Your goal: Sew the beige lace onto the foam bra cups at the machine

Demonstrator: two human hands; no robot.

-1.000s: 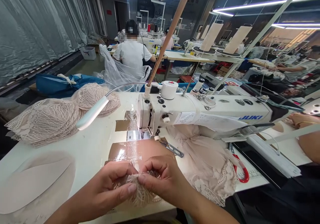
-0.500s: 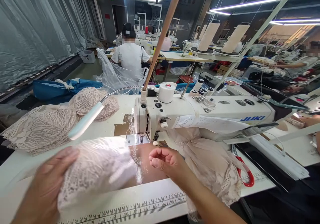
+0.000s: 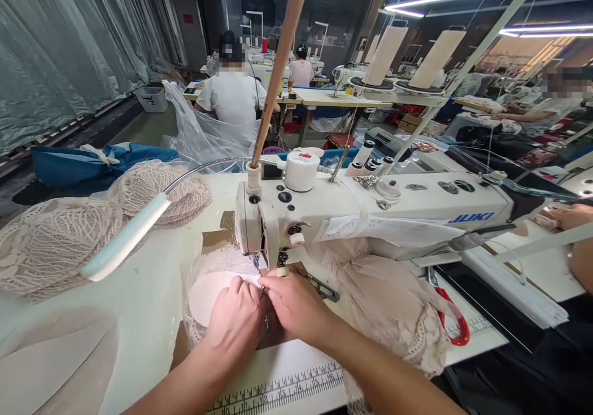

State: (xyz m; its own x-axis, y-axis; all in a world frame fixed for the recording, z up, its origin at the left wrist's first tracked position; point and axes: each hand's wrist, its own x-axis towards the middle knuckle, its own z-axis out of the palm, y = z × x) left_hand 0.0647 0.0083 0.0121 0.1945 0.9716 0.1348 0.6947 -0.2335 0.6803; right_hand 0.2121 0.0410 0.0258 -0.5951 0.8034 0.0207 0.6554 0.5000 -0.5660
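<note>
My left hand (image 3: 235,319) and my right hand (image 3: 291,304) lie side by side on a pale lace piece (image 3: 208,291) on the table, right in front of the needle of the white sewing machine (image 3: 352,208). Both hands press the fabric with fingers curled and pinched at its edge near the presser foot. The lace is brightly lit by the gooseneck lamp (image 3: 123,245). More beige lace fabric (image 3: 393,304) is bunched under the machine arm, to the right of my right hand.
Stacked lace cups (image 3: 83,230) sit at the left on the white table (image 3: 148,291). Red-handled scissors (image 3: 451,325) lie at the right. Thread cones (image 3: 386,54) stand behind the machine. Other people sit at machines farther back and at the right edge.
My left hand has brought the lace piece in from the left and laid it under the needle. My right hand has come down onto it, and both hands now meet at the presser foot.
</note>
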